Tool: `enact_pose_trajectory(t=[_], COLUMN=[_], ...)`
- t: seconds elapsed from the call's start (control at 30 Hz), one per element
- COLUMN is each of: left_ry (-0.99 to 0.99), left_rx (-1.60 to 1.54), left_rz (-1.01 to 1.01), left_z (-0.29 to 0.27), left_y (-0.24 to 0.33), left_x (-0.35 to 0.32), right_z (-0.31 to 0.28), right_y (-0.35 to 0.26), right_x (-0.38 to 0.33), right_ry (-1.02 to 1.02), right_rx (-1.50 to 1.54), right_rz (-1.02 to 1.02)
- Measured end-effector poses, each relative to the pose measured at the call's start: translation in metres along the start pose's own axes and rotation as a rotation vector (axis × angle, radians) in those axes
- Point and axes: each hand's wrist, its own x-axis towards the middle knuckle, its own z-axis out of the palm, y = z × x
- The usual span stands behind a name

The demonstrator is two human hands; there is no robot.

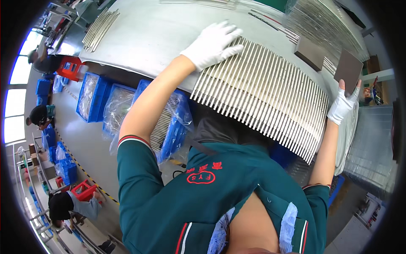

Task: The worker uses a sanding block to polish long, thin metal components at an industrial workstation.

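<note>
A wide row of slim silver metal rods (266, 84) lies side by side on the table, their near ends jutting past its front edge. At the row's left end rests my left hand (212, 45) in a white glove, fingers stretched out, the thumb over the first rods. My right hand (341, 106), in a white glove with bare fingertips, grips a flat brown rectangular block (348, 70) beyond the row's right end. A second brown block (309, 53) lies on the table near the rods' far right side.
A smaller bunch of rods (100, 30) lies at the table's far left. Plastic-wrapped rods (323, 25) are stacked at the back right, near a dark drill bit (262, 20). Blue crates (90, 96) stand on the floor at left. Several people work farther off.
</note>
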Motion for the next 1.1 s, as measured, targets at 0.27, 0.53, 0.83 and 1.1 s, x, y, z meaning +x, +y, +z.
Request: enact_pose_trajectory(t=[0.27, 0.53, 0.83, 1.1], left_ry=[0.062, 0.073, 0.068, 0.227], left_rx=[0.118, 0.296, 0.133, -0.093], left_rz=[0.224, 0.184, 0.181, 0.052], left_z=[0.021, 0.001, 0.024, 0.003], left_y=[0.009, -0.035, 0.008, -0.007], left_x=[0.023, 0.000, 0.018, -0.016], right_z=[-0.007, -0.011, -0.005, -0.009], right_y=[0.013, 0.016, 0.015, 0.024], right_x=[0.003, 0.003, -0.001, 0.000], right_ry=[0.040, 0.040, -0.037, 0.027], right_rx=[0.054, -0.020, 0.019, 0.058], right_rz=[-0.051, -0.064, -0.006, -0.028])
